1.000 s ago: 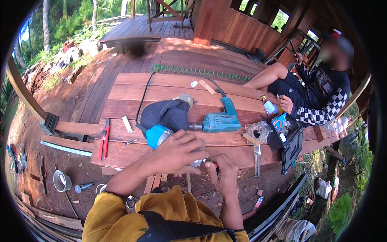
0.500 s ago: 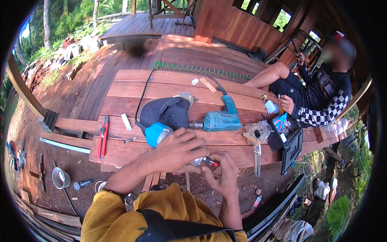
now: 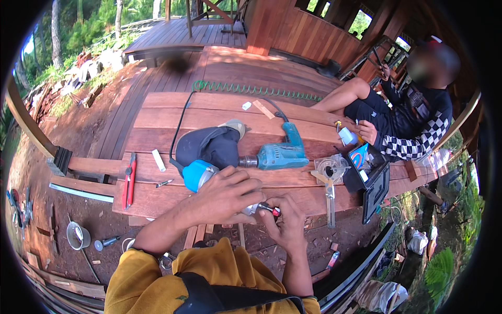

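Observation:
A trim router motor with a blue cap and silver body lies across the front of the wooden table. My left hand is wrapped over its body from above, fingers curled. At the collet end, a small router bit with a dark and red part points toward my right hand. My right fingers are pinched around that end, and the thumb hides some of it. To the right lies the router's clear base with a metal guide arm. Beyond the motor sits a teal drill beside a dark cap.
Red pliers-like tool, a pen-like piece and a white strip lie on the table's left. An open black case stands right. A seated person holds a phone-like object. A green coiled hose runs behind.
The whole view has shifted slightly. The red part of the bit shows a little lower and more to the left, and both hands keep their grip at the collet end.

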### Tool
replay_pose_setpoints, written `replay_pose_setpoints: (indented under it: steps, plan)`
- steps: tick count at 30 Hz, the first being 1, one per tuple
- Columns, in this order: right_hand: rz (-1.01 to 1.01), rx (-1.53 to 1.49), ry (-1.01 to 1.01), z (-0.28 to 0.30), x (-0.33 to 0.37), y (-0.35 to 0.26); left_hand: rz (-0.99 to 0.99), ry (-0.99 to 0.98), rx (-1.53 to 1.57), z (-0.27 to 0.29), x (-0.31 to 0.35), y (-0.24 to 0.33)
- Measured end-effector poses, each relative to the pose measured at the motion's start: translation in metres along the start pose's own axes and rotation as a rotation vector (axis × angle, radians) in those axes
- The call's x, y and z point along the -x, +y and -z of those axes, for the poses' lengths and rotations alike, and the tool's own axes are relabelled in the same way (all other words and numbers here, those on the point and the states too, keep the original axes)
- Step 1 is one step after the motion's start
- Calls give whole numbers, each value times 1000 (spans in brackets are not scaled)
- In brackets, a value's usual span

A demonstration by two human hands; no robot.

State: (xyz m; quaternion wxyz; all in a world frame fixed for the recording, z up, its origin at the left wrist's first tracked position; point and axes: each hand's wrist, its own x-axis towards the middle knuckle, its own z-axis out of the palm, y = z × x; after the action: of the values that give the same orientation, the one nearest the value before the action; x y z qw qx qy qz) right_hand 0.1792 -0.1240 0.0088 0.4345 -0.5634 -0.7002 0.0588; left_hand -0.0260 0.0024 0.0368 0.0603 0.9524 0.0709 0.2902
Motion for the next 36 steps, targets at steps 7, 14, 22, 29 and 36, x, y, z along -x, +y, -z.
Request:
replay_pose_setpoints:
  steps: [7,14,22,29,36]
  plan:
    - [-3,-75,87,-1,2,-5,-2,14,8,2,1,0]
    - [-61,92,-83,-1,0,-2,5,17,20,2,2,2]
    - [-3,-62,51,-2,3,-5,-13,23,12,1,3,0]
    - [-46,-34,52,-3,11,-5,-30,-24,6,-2,4,3]
    - [-34,-12,41,-8,16,-7,-53,-53,-10,-3,5,2]
